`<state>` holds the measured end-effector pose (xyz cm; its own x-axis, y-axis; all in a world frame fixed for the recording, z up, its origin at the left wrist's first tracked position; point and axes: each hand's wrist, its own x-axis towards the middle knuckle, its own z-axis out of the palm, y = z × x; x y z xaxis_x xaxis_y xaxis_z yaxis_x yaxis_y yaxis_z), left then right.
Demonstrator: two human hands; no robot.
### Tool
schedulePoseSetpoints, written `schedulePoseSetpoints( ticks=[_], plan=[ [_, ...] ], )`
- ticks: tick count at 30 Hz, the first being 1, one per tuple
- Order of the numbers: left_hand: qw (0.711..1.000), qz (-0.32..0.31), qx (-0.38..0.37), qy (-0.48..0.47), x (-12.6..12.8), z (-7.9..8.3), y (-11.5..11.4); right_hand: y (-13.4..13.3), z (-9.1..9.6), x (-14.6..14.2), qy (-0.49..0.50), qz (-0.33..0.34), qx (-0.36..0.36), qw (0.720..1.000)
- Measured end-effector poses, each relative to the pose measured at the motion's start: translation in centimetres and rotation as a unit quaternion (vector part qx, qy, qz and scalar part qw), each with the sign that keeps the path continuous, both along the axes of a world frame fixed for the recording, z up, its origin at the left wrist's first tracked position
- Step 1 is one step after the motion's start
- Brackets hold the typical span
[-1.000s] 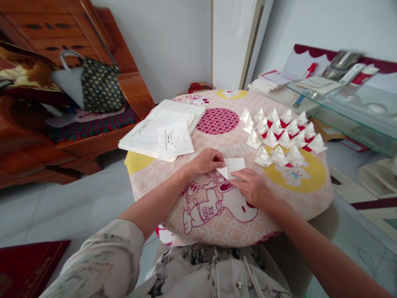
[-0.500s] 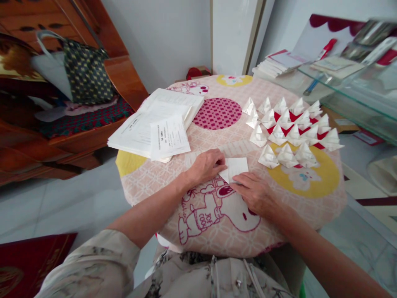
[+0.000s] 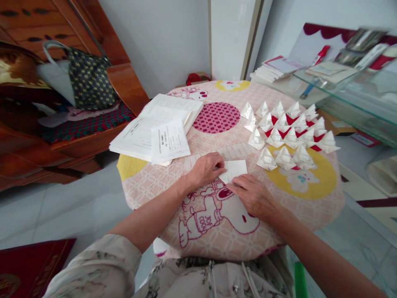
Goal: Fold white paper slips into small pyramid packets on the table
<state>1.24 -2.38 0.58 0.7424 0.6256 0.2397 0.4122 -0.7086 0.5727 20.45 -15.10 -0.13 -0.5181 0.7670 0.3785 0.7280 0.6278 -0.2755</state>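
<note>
A small white sheet of paper with a folded lower corner lies flat on the cloth-covered round table. My left hand is closed at its left edge, thumb and curled fingers pinching it. At the lower right edge my right hand grips the paper, with its fingertips pressed together on it. The undersides of the fingers are hidden. Right of my hands stand several folded white paper pieces with pointed tips, in rows. A stack of printed sheets lies to the left, a smaller printed slip on top.
The patterned tablecloth hangs over the table's edge. A glass shelf with papers and a red marker stands at the right. On the left is a wooden bench carrying a dotted bag.
The camera view has shifted slightly, so the whole scene sits a little lower. Both hands stay on the small paper in nearly the same pose.
</note>
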Motion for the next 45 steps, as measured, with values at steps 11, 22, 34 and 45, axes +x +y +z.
schedulePoseSetpoints(
  ticks=[11, 22, 34, 45],
  plan=[
    [0.999, 0.018, -0.024, 0.017, 0.3, 0.5, -0.1, 0.0, -0.1, -0.2, -0.006, 0.001, 0.019, 1.0],
    [0.999, 0.022, -0.025, 0.014, 0.3, 0.1, -0.1, 0.2, -0.2, 0.5, 0.097, 0.015, 0.025, 0.995],
    [0.999, 0.024, -0.034, 0.015, 0.5, 0.4, -0.3, 0.5, -0.5, 0.3, -0.011, 0.034, 0.026, 0.999],
    [0.997, 0.04, -0.062, 0.018, 0.7, 0.3, 0.0, 1.4, 0.1, 0.0, 0.019, 0.041, -0.01, 0.999]
  ],
)
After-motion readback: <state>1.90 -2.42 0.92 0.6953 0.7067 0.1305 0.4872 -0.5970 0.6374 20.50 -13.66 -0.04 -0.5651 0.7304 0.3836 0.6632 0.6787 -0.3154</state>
